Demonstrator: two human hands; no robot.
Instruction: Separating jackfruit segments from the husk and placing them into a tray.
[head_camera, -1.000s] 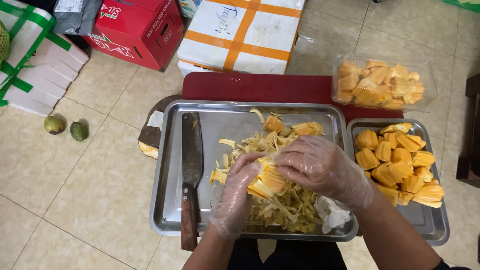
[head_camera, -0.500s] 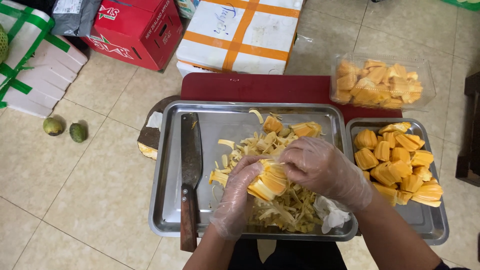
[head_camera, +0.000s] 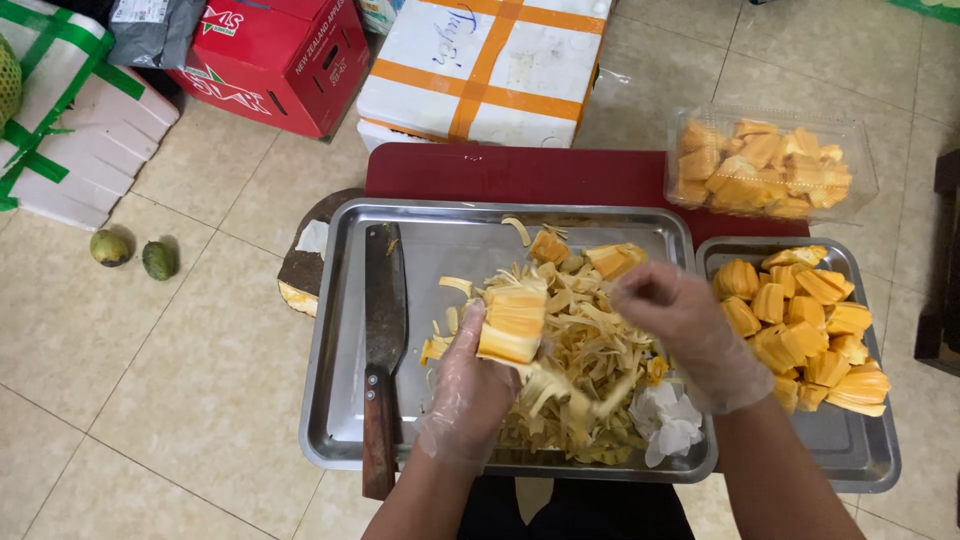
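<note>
Cleaver (head_camera: 385, 300), 2 green fruits (head_camera: 132, 254), red box (head_camera: 285, 55), clear tub (head_camera: 770, 165).

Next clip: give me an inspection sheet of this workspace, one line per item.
Surface: steel tray on a tiled floor.
Job's things: jackfruit chunk; pile of fibres; peeled pods on the smaller tray.
Clutter: cleaver; crumpled tissue; plastic box of pods.
Grippers: gloved left hand holds the chunk; gloved right hand curled above the fibres.
Cables: nothing seen.
Surroundings: cartons; two green fruits.

Beige tiled floor (head_camera: 170, 400), cardboard boxes (head_camera: 290, 60)
</note>
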